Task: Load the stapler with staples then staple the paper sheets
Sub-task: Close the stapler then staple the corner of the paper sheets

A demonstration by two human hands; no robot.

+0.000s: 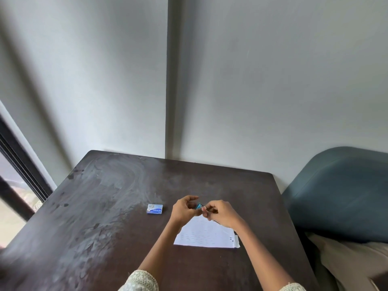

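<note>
Soft, dim daylight enters from the window (pixel 12 185) at the left, leaving a pale sheen on the dark worktop (pixel 100 206). Shadows are faint. The wide lens bends the wall (pixel 252 80) lines outward, and the left edge is smeared with blur.

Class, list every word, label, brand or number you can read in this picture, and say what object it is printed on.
Small blue and white cardboard staple box: a dark blue band with white lettering, too blurred to read.
White paper sheets: rows of small printed marks, too small to read.
Small blue stapler held between both hands: no readable text.
No text can be quoted.
</note>
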